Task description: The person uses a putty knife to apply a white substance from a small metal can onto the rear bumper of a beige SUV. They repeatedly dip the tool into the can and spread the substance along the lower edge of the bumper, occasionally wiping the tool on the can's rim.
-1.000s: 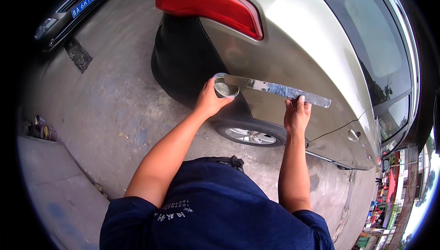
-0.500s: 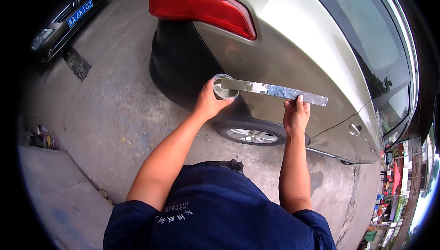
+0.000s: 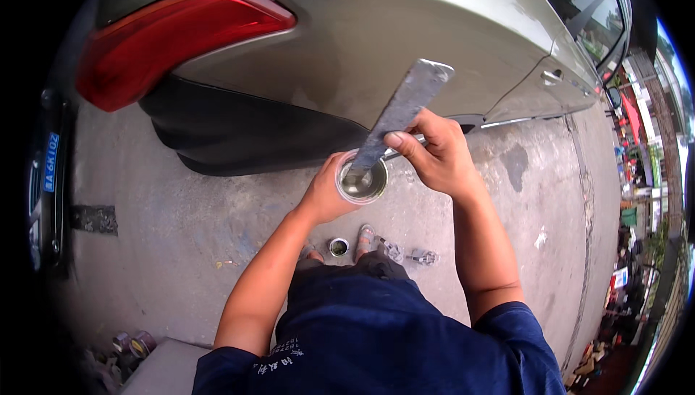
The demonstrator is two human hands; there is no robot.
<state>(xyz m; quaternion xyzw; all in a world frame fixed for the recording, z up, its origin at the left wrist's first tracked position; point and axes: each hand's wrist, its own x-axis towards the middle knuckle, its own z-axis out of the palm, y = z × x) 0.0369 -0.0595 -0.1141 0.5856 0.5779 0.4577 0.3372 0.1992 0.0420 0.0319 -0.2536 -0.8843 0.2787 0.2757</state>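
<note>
My left hand [image 3: 322,194] is wrapped around a clear plastic cup [image 3: 381,191] with a greenish-grey liquid inside. Between the thumb and fingers of my right hand [image 3: 440,155] is a flat metal strip [image 3: 414,95], smeared with grey and standing at a steep slant. Its lower end reaches down into the cup, while the upper end points away from me. Both hands are in front of the rear side of a beige car [image 3: 391,33], close to its lower edge.
A red tail light [image 3: 181,40] and a black cover [image 3: 239,131] over the bumper are at the left. An open can [image 3: 338,247] stands between my feet on the concrete floor, with crumpled clear plastic [image 3: 424,256] nearby. Another car [image 3: 49,178] is at the far left.
The metal strip has swung from nearly level over the cup to a steep slant, its end deeper in the cup. My view has turned, bringing my feet and the can into sight.
</note>
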